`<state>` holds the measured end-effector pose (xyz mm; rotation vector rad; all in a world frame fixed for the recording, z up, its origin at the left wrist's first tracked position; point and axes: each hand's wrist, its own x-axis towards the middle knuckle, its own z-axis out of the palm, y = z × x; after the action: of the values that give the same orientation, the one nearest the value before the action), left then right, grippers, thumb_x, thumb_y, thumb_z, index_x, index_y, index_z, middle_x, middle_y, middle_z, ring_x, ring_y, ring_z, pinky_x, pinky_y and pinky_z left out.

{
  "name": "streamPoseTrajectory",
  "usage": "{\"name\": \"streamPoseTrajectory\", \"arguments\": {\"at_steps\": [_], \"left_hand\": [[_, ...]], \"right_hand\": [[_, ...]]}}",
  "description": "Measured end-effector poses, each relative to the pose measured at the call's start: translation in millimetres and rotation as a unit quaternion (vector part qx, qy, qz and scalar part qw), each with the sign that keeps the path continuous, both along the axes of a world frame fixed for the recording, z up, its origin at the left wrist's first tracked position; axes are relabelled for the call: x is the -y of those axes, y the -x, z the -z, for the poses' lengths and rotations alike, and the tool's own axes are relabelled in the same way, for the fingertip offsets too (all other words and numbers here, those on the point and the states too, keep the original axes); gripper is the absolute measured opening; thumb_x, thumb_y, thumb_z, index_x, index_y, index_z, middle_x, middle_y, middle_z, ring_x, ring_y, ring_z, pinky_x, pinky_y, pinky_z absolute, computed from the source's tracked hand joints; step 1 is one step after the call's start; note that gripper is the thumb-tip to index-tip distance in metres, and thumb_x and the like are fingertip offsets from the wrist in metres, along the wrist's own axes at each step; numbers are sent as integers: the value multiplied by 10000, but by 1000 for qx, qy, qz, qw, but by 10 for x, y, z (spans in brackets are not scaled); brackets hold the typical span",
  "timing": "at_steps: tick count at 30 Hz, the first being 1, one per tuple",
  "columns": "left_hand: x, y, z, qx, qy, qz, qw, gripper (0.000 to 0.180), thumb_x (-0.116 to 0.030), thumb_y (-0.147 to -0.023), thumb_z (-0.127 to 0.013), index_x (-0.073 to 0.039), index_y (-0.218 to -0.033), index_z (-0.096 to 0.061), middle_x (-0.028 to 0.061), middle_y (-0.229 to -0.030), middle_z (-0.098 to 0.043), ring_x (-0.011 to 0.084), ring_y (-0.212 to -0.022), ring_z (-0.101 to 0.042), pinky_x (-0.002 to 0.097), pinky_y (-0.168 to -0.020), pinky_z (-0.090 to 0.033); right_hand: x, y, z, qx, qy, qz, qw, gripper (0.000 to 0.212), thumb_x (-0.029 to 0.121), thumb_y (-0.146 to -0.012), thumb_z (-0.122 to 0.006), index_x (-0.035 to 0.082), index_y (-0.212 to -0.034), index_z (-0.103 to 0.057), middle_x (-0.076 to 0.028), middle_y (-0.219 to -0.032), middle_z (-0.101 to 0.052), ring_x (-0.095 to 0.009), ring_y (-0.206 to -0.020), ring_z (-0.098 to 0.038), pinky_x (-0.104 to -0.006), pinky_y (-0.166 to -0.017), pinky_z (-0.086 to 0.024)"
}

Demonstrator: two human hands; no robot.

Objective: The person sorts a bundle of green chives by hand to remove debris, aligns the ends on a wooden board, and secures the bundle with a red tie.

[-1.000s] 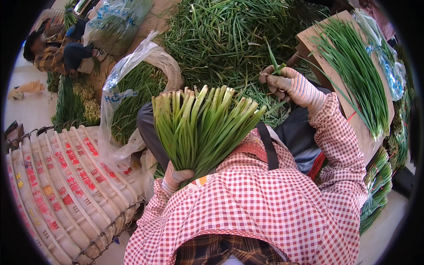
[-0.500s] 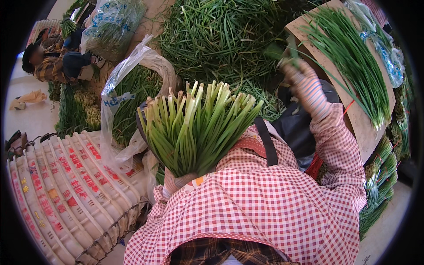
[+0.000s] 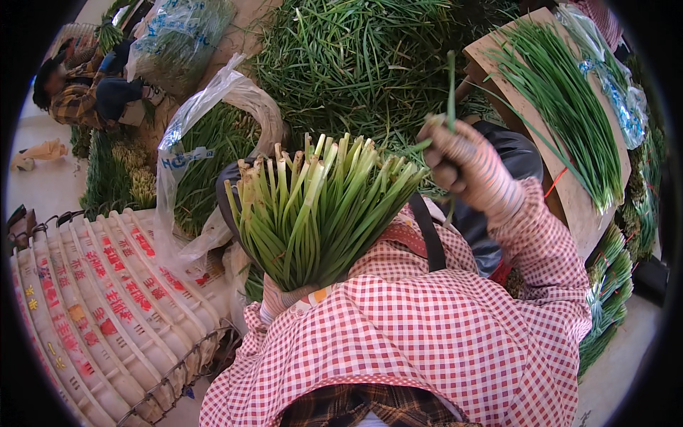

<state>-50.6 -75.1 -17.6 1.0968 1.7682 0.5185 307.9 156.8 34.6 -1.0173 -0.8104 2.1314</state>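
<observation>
Head view: a red-and-white checked garment (image 3: 398,327) on the person fills the lower middle, with a big ribbed white crate (image 3: 114,306), marked in red, just to its left. Beyond the knees spreads a heap of loose green leaves (image 3: 356,64). At the upper right, a tan board (image 3: 587,231) bears a layer of long green leaves (image 3: 562,107), and a red tie shows near its left edge. In front of the person's body, left of the middle, is the bunch of green stalks (image 3: 313,220), its pale ends uppermost and fanned out, its lower part narrowing into the grasp. Just beyond its left side, a clear plastic bag (image 3: 260,107) gapes open around more greens (image 3: 206,178). Tied bundles (image 3: 608,292) lie below the board at the far right. The right hand (image 3: 466,167), in a striped glove and slightly blurred, is raised right of the bunch, fingers curled and pressed together, thumb and forefinger pinching. The left hand (image 3: 283,299) grips the bunch low against the chest, thumb across the leaves; the other fingers are hidden, so their spread cannot be told. Smallest is the slim green strand (image 3: 451,89) in the right hand's pinch, upright.
</observation>
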Motion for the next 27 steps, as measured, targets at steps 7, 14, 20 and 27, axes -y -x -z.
{"name": "streamPoseTrajectory", "arguments": {"at_steps": [7, 14, 20, 27], "left_hand": [[71, -27, 172, 42, -55, -2, 998, 955, -389, -556, -955, -5, -1302, -499, 181, -1212, -628, 307, -1076, -645, 416, -911, -550], [-38, -71, 5, -4, -12, -58, 998, 1009, -367, -527, -970, -7, -1328, -472, 179, -1220, -622, 301, -1094, -637, 414, -927, -540], [-147, -78, -70, 84, 6, -75, 994, 1010, -370, -544, -963, -4, -1338, -458, 176, -1240, -609, 293, -1112, -626, 391, -945, -530], [-227, 28, 19, 77, 45, -24, 996, 1009, -343, -546, -963, -9, -1351, -453, 168, -1239, -612, 282, -1116, -624, 385, -944, -529]], "right_hand": [[-563, 242, 234, 243, -193, -340, 888, 546, 349, -877, -711, 21, -1289, -567, -43, -1027, -676, -113, -837, -610, -247, -773, -504], [-447, 533, 384, 100, 1, -275, 956, 347, 255, -897, -714, 11, -1142, -682, -49, -993, -725, -106, -863, -680, -254, -784, -551], [-1083, 279, 553, 170, -100, -96, 976, 297, 329, -903, -714, 78, -1054, -663, 27, -742, -609, -48, -587, -538, -198, -465, -401], [-1035, 862, 355, 188, -145, -364, 900, 296, 251, -885, -727, 32, -1082, -699, 0, -850, -686, -90, -711, -612, -257, -641, -513]]}}
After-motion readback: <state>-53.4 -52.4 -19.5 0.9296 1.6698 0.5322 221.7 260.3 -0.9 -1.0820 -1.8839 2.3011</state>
